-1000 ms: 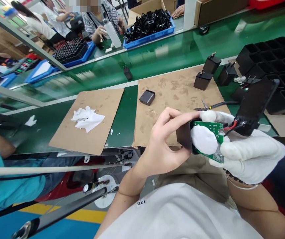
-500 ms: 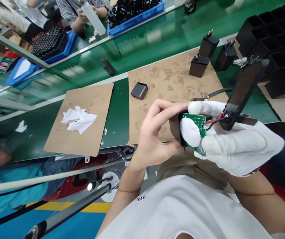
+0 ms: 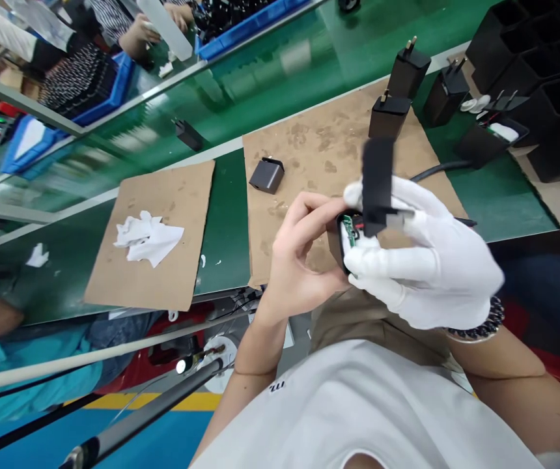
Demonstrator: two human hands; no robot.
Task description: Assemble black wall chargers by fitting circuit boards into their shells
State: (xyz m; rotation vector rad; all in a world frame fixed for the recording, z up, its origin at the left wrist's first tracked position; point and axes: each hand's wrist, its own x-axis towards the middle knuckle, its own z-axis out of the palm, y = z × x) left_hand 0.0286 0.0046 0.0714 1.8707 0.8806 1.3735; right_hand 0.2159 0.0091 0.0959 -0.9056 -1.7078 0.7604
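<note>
My bare left hand (image 3: 302, 267) grips a black charger housing (image 3: 335, 242) from the left, its open end facing right. Inside that opening sits most of a green circuit board (image 3: 348, 229) with white filler on it. My right hand (image 3: 426, 260), in a white glove, closes its fingers on the board at the opening. A black end cover (image 3: 376, 179), blurred, stands up between the gloved fingers. Red wire shows at the board; where it joins the cover is hidden.
A closed charger (image 3: 267, 176) lies on the cardboard mat (image 3: 319, 146). Chargers with prongs (image 3: 390, 117) and black housings (image 3: 548, 98) stand at the right. Crumpled white cloth (image 3: 148, 238) lies on the left cardboard. Beyond the bench, a person's hands (image 3: 138, 32) work near a blue tray (image 3: 255, 26).
The circuit board has gone deeper into the housing. My right hand has moved left towards the opening, and the end cover has swung left and more upright. The side cutters are now mostly hidden.
</note>
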